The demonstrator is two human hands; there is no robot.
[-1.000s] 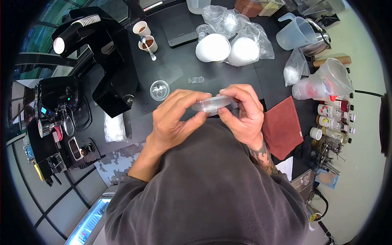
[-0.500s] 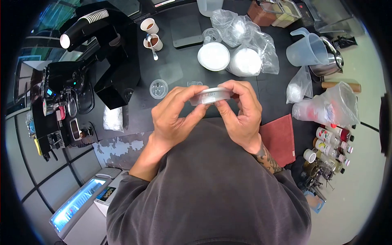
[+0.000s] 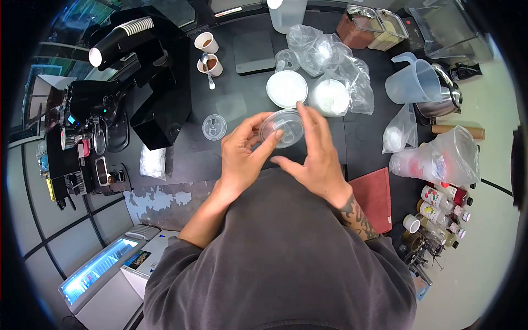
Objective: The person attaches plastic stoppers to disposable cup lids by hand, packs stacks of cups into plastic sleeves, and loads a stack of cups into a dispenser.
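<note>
My left hand (image 3: pixel 245 157) pinches a clear round plastic lid (image 3: pixel 290 122) at its left side, the thumb lying across its face. The lid is tilted so its face shows to the camera. My right hand (image 3: pixel 320 163) is at the lid's right edge, fingers stretched upward and thumb well apart below. Beyond the fingertips stands a white round stack (image 3: pixel 286 89), with a white stack (image 3: pixel 330 98) in a plastic bag beside it. A second clear lid (image 3: pixel 214 127) lies on the black counter, left of my left hand.
Two paper cups with brown powder, one cup (image 3: pixel 206 42) behind the other cup (image 3: pixel 214 67) with a spoon (image 3: pixel 208 74), stand back left near a black scale (image 3: pixel 253 52). A clear jug (image 3: pixel 413 80), a red cloth (image 3: pixel 371 201) and several bottles (image 3: pixel 440 206) are at right.
The lid has turned from edge-on to face the camera. My right hand has loosened its pinch and spread its fingers, while my left hand keeps hold. The view has shifted slightly.
</note>
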